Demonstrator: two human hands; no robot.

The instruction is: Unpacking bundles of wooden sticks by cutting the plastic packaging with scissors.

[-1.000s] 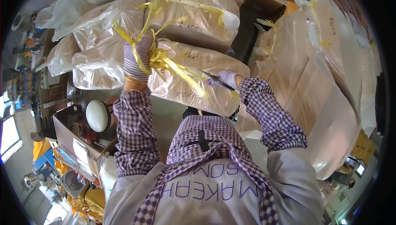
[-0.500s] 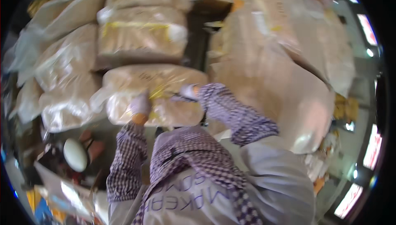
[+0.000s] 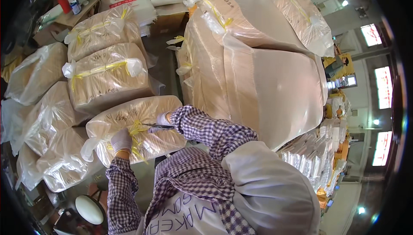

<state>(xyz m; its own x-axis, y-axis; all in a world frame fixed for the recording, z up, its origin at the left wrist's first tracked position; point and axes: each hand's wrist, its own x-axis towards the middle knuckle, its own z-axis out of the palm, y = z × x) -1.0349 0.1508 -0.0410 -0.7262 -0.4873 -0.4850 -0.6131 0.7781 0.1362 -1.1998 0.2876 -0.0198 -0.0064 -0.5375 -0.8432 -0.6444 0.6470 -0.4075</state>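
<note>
Got 2 hands [image 3: 121,140] (L & R), 1 dk tool [image 3: 160,126], 1 wht disc [image 3: 89,209], 4 bright panels [image 3: 383,88].

left hand [image 3: 121,140] lowered, nearer right hand [image 3: 162,119]

The gloved left grip [image 3: 122,140] is positioned at the yellow tie [image 3: 137,128] on the plastic-wrapped bundle [image 3: 161,106]. The gloved right grip [image 3: 163,119] holds a dark tool [image 3: 161,126], tip near the tie. Larger bundles [image 3: 275,88] lie to the right.

Glare flecks the plastic wrap [image 3: 162,143]; edges curve into black.
</note>
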